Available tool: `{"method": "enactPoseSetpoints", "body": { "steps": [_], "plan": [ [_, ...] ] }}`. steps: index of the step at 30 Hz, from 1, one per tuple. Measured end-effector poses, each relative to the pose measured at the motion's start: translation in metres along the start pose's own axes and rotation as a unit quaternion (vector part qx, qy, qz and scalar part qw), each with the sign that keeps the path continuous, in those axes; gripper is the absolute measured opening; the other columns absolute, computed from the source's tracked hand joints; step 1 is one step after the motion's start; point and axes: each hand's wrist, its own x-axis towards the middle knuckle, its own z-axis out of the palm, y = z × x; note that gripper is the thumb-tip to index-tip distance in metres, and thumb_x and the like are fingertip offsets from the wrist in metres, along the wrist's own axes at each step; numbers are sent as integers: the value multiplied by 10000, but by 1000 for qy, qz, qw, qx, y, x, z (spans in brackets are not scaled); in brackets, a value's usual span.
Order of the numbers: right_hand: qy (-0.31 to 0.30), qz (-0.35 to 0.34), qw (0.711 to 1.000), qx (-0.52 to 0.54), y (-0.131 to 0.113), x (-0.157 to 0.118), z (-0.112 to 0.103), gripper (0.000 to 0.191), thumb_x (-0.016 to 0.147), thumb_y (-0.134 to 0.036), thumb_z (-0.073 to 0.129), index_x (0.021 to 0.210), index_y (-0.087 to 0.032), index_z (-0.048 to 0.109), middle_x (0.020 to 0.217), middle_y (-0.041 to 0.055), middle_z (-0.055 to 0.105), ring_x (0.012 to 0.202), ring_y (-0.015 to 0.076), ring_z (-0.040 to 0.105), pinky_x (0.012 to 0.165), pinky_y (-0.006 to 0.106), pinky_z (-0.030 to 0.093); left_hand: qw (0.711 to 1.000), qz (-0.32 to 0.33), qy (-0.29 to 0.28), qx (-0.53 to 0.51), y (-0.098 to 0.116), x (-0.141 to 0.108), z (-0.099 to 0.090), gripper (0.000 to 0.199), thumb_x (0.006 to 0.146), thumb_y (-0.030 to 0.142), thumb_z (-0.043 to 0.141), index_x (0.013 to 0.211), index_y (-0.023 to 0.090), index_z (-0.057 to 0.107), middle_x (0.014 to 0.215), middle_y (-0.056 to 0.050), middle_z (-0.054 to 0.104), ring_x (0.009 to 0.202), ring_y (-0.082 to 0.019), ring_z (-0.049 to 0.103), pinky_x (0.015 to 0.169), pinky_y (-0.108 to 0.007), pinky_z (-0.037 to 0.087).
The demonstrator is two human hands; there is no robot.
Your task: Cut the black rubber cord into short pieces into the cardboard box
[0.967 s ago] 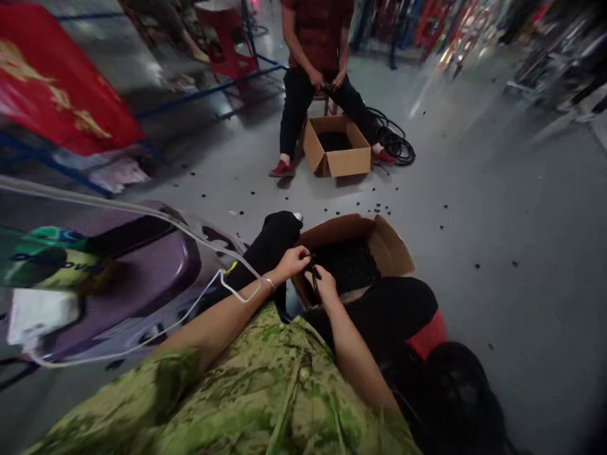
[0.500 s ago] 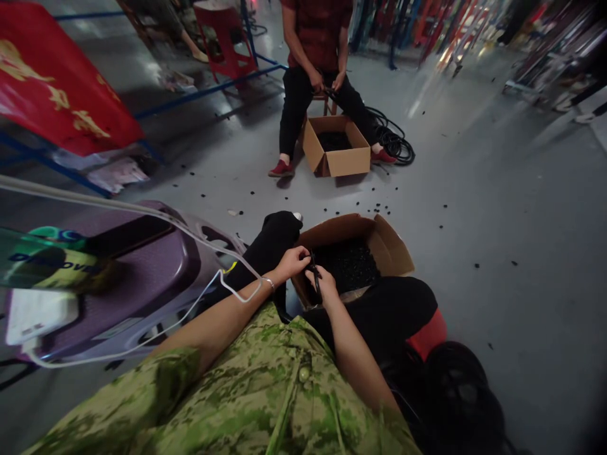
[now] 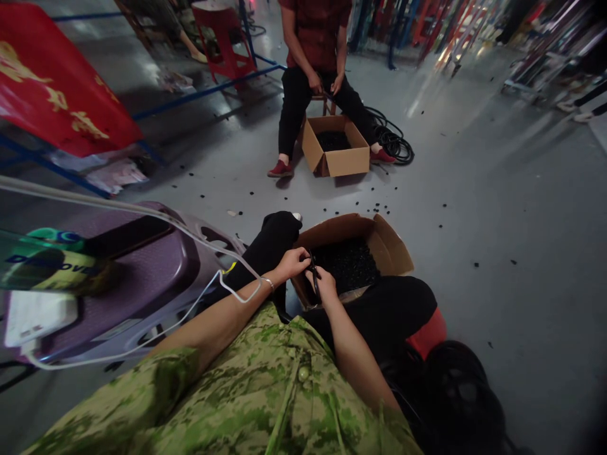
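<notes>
My right hand (image 3: 326, 285) is closed around dark scissors (image 3: 315, 277), whose blades point away from me. Close beside it, my left hand (image 3: 294, 260) is closed, its fingertips pinching a small black piece at the blades; its exact shape is too dark to make out. Both hands are over the near left edge of an open cardboard box (image 3: 393, 243), between my legs. Many small black pieces (image 3: 353, 262) fill its bottom.
A purple stool (image 3: 156, 272) at left carries a tape roll (image 3: 52, 262) and a white power adapter (image 3: 40, 316). A white cable (image 3: 190, 309) crosses my left forearm. Opposite, a seated person (image 3: 315, 38) works over another box (image 3: 348, 163). Black coils (image 3: 465, 392) lie at right.
My hands stay almost in place, with the scissors still at the left fingertips. The seated person's hands have shifted slightly.
</notes>
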Motion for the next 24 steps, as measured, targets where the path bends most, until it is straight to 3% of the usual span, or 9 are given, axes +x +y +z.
{"method": "enactPoseSetpoints", "body": {
  "steps": [11,19,24],
  "plan": [
    [5,26,981,-194,-25,-20,-12,380,917,-521,455,1062,-287,718,966,85,745,888,229,681,720,281,460,999,-37,-4,13,-4,6,2,151,748,247,571,781,152,685,780,-42,703,721,-169,627,698,-261,485],
    [13,45,986,-161,-20,-15,-9,363,888,-535,501,1030,-291,729,953,94,743,868,255,685,702,311,471,994,-21,-44,94,-8,4,5,179,819,242,565,904,155,695,887,-87,726,834,-212,661,773,-281,480],
    [22,45,993,-110,-11,-10,-7,348,866,-565,551,1017,-310,734,924,59,740,852,229,676,709,290,474,995,2,-44,84,-9,1,3,181,834,232,552,902,168,707,890,-88,731,856,-222,668,787,-284,483]
  ]
}}
